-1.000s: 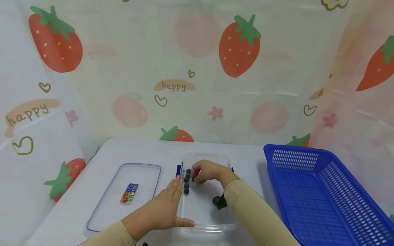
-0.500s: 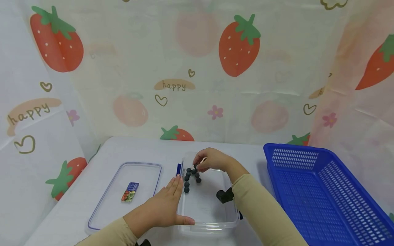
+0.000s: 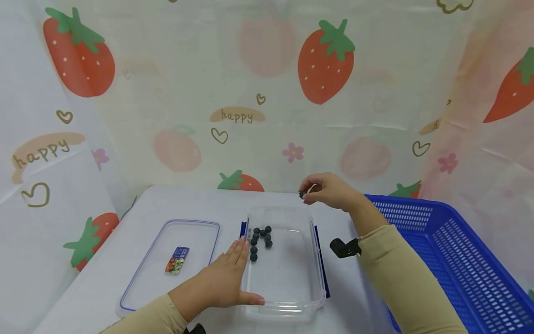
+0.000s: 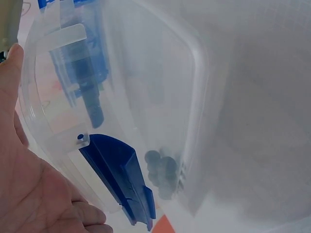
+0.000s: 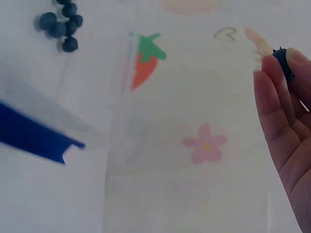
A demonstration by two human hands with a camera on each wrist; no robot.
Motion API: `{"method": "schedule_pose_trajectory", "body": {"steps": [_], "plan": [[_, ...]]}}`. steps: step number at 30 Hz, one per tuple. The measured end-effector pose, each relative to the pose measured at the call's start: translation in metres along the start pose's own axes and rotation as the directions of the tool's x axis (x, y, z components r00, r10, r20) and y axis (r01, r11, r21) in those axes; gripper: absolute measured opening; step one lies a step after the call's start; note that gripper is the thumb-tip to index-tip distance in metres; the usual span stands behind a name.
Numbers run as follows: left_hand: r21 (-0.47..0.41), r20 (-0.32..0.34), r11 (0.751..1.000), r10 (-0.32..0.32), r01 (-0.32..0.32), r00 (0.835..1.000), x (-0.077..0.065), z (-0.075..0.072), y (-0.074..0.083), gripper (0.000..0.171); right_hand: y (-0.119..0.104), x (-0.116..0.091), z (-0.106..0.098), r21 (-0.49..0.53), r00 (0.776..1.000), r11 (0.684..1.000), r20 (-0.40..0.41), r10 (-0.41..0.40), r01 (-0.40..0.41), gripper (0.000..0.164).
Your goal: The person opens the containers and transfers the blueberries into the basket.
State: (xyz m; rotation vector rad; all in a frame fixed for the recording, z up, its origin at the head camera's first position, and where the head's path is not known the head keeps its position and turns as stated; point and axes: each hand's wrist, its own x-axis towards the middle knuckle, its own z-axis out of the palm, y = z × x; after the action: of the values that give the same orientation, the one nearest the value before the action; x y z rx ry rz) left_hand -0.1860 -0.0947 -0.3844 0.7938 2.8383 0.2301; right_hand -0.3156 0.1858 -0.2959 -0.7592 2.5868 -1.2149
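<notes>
My left hand (image 3: 219,278) rests against the left side of a clear plastic box (image 3: 300,306), fingers straight and thumb spread along its near rim. Inside the box, several blueberries (image 3: 253,249) lie in a bent line near the left wall. My right hand (image 3: 333,191) is raised beyond the box's far right corner. It pinches one blueberry (image 5: 282,64) between thumb and fingertips; the crown end shows in the right wrist view. In the left wrist view, the box's blue latch (image 4: 116,174) hangs outward beside my left hand (image 4: 34,189).
A clear lid (image 3: 192,297) with a blue-edged seal lies left of the box, bearing a small printed label (image 3: 177,260). A blue perforated basket (image 3: 452,208) stands at the right, partly behind my right sleeve. A strawberry-print cloth (image 3: 267,93) hangs behind the table.
My right hand has risen out of the box toward the far right, carrying a blueberry. More blueberries in the box are now uncovered. My left hand has stayed in place.
</notes>
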Motion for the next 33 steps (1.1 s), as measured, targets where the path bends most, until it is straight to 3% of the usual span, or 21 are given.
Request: {"method": "schedule_pose_trajectory", "body": {"steps": [10,13,21,33], "plan": [[0.009,-0.004,1.0,0.004,-0.003,1.0,0.001,0.003,-0.001,0.119,0.02,-0.04,-0.046,0.017,0.987,0.997,-0.142,-0.075,0.078,0.016],[0.007,-0.006,1.0,0.005,-0.005,1.0,0.001,0.002,-0.001,0.119,0.026,-0.049,-0.056,-0.019,0.982,0.997,-0.171,-0.077,0.075,0.013],[0.004,0.002,1.0,0.003,-0.003,1.0,0.001,0.003,-0.001,0.119,0.045,-0.079,-0.078,-0.045,0.976,0.999,-0.217,-0.003,-0.007,0.019],[0.0,0.015,1.0,-0.001,0.001,1.0,0.002,0.003,-0.002,0.121,0.1,-0.121,-0.103,-0.097,0.96,0.985,-0.257,0.112,-0.141,0.024]]}}
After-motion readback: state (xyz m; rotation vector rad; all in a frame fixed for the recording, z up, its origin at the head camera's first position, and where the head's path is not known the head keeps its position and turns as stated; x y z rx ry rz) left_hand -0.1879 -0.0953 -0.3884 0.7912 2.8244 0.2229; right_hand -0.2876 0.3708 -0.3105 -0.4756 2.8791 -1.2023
